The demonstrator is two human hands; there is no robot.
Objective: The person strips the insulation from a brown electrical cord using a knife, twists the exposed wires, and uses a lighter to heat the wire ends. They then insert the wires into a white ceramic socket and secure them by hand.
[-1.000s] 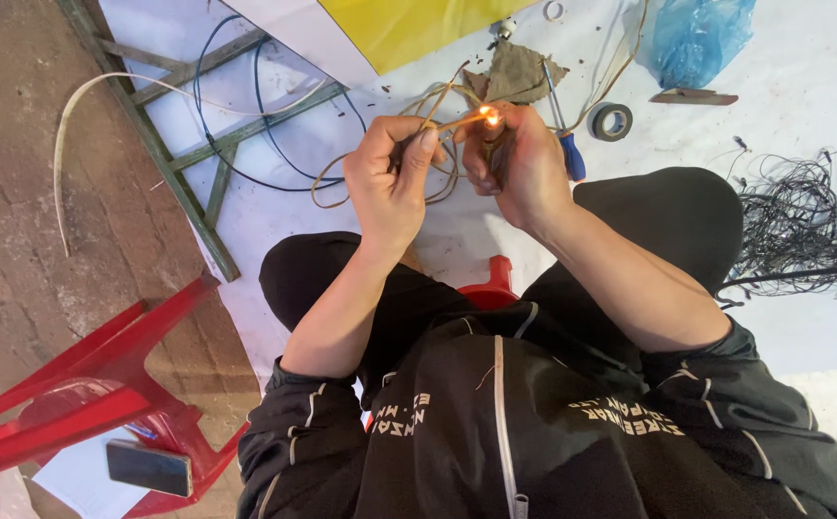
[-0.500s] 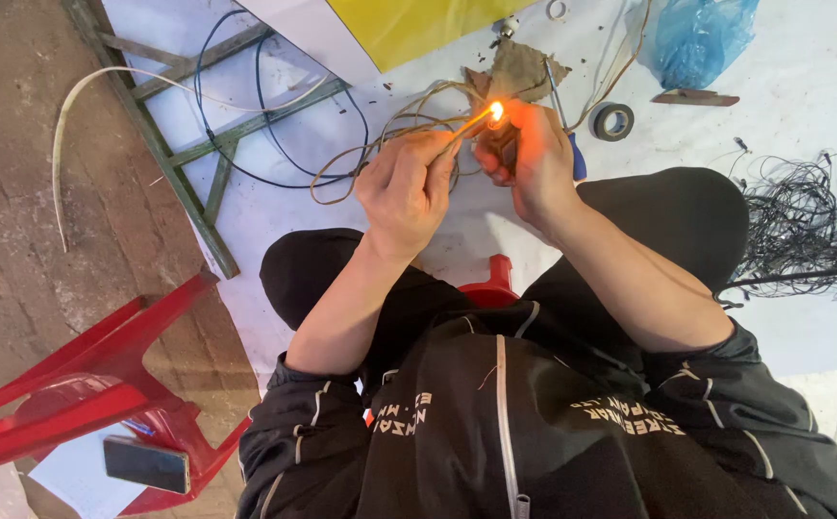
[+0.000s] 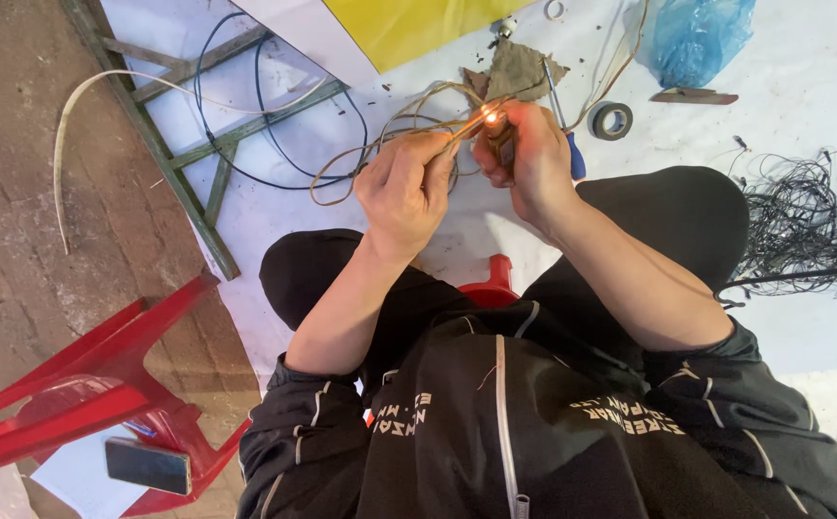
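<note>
So the thin tan wire (image 3: 457, 136) runs from the left hand (image 3: 407, 187) up to a small flame (image 3: 487, 116), just left of the right hand (image 3: 534, 159); both sit above the person's black-trousered knees. Everything's on a white sheet on the floor (image 3: 803, 77), with a red plastic chair (image 3: 101, 384) far left of the flame and a tangle of thin black wires (image 3: 803, 221) far right. Left grip is pinched closed on the wire. Right grip is curled tight around a dark lighter (image 3: 503, 135), mostly hidden.
</note>
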